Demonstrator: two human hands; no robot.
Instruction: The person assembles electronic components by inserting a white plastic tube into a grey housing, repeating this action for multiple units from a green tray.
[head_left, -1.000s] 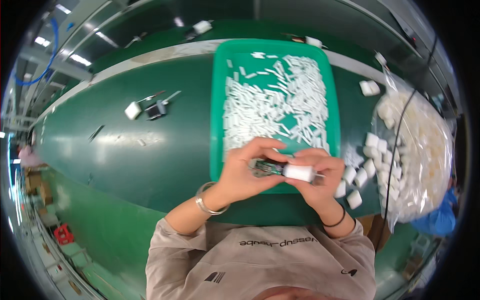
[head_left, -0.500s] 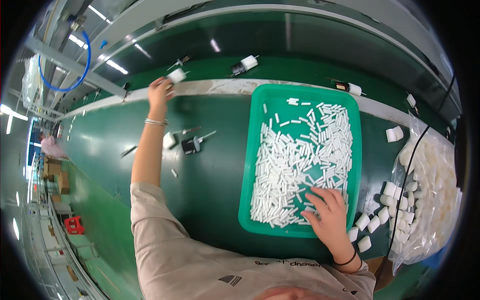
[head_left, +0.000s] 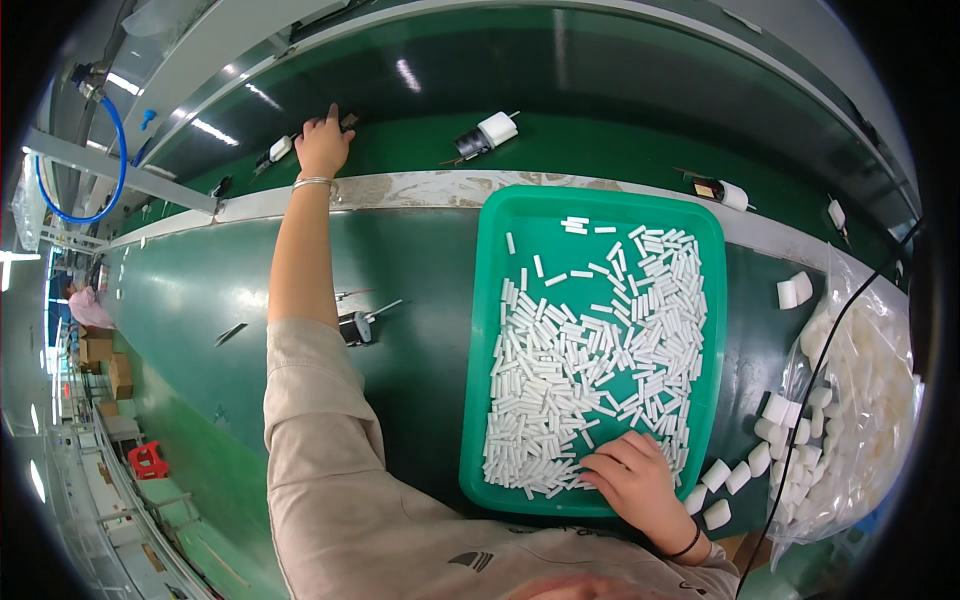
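Reaching far across the bench, the left hand [head_left: 322, 146] lies over a small dark part [head_left: 348, 121] on the green belt [head_left: 600, 135], fingers spread; whether it grips the part I cannot tell from here. The right hand [head_left: 630, 478] rests in the near corner of the green tray [head_left: 478, 330], fingers curled loosely among the white sticks [head_left: 590, 350], apparently pinching some, though nothing is clearly held. The tray sits close in front so the sticks stay within easy reach. White caps [head_left: 745, 478] lie just beside it, spilling from a clear bag [head_left: 870, 400]. More parts [head_left: 485, 135] sit spaced along the belt.
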